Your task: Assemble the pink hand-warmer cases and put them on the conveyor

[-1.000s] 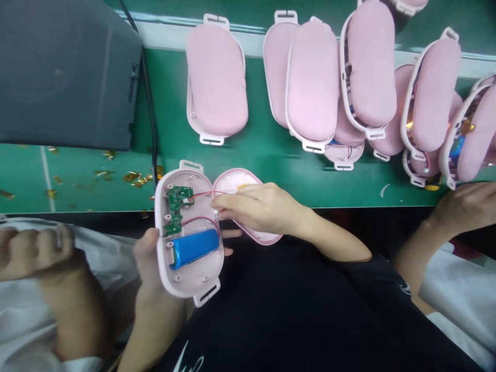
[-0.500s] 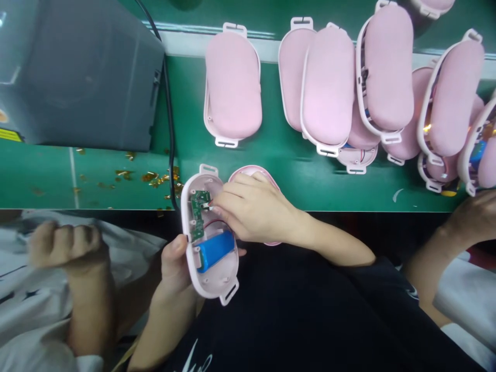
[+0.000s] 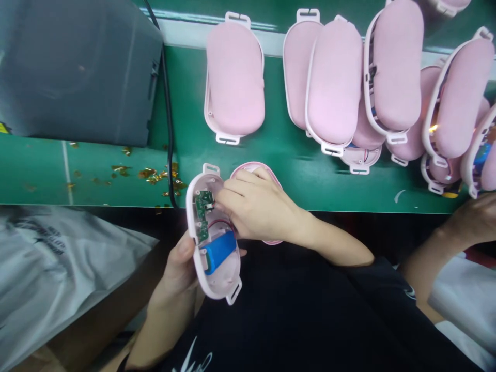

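My left hand (image 3: 180, 263) grips the open pink plastic casing (image 3: 222, 287) by its left side, tilted over the table's front edge. Inside the casing lie a green circuit board (image 3: 202, 214) and a blue battery (image 3: 219, 251), with a thin dark red wire (image 3: 220, 221) above the battery. My right hand (image 3: 258, 204) is closed, thumb and fingertips pinched together beside the board's small connector (image 3: 209, 206). Whatever sits between those fingertips is hidden. Behind that hand shows the rim of another pink shell (image 3: 276, 178), mostly covered; whether the hand touches it I cannot tell.
One pink casing (image 3: 235, 80) rests ahead on the green table (image 3: 271, 150). Several more (image 3: 334, 85) overlap at right. A large grey box (image 3: 85, 72) and a black cable (image 3: 168, 113) occupy the left, with gold foil scraps (image 3: 153, 175). Co-workers' clothing (image 3: 70, 258) and an arm (image 3: 445, 248) flank me.
The casing and my left hand have shifted slightly right. A white plug visible at my right fingertips is now hidden. The left neighbour's fist has left the view.
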